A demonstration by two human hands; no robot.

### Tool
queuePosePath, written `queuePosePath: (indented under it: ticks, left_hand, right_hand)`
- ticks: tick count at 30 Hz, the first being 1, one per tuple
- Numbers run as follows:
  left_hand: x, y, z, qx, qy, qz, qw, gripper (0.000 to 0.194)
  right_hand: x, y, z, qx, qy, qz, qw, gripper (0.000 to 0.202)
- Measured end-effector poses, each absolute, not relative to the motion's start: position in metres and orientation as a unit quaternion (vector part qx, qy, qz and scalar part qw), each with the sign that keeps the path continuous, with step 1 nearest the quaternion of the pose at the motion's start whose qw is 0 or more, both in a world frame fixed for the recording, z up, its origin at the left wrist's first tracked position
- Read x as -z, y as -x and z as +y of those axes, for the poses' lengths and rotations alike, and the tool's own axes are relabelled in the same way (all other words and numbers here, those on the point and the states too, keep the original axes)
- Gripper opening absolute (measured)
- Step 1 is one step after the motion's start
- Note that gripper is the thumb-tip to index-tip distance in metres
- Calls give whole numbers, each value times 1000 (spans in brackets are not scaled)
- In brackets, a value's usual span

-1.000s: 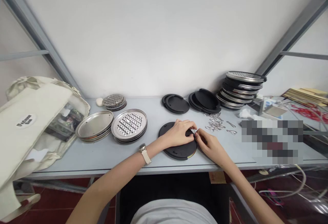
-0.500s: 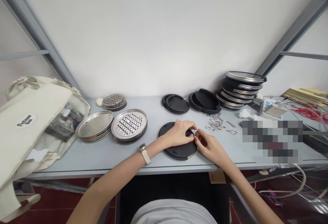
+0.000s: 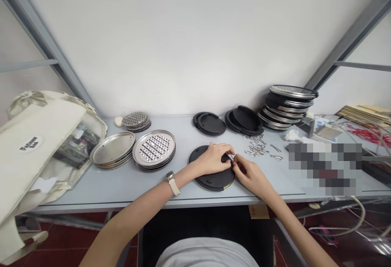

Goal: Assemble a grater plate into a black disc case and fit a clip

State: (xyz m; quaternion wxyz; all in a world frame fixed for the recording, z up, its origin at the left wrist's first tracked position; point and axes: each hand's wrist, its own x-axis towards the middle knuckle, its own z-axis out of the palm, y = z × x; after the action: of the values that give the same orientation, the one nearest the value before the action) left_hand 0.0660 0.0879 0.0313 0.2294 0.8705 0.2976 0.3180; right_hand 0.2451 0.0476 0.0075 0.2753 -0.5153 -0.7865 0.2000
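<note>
A round black plastic disc lies on the table in front of me, with small slots near its rim. My left hand rests over its upper right part, fingers curled and pressed against it. A small shiny metal clip shows at the disc's right edge between my two hands. At that edge my right hand is closed, thumb and forefinger pinching the clip; the fingers hide most of it. Loose metal clips of looped wire lie in a heap beyond my right hand.
Left of the disc stand stacked round graters, metal lids and smaller graters. Black discs and black rimmed pieces sit near the wall, beside a tall stack. A canvas bag occupies the left end.
Both hands stay at the disc's right edge. My right fingers have shifted very slightly around the clip; the disc has not visibly moved.
</note>
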Motion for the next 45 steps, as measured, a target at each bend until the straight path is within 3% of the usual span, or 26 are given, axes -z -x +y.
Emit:
queuePosePath:
  ticks: [14,32,45]
  left_hand:
    - [-30,-66,89,-332,-862,281,259,22]
    - [-30,-65,86,-287,-881,335,169,16]
    - [-31,-66,87,-303,-876,316,200,20]
  right_hand:
    - [-7,-245,44,-165,517,-792,278,22]
    - [-7,-244,55,-188,506,-793,281,25]
    - [-8,-245,50,-178,505,-799,274,24]
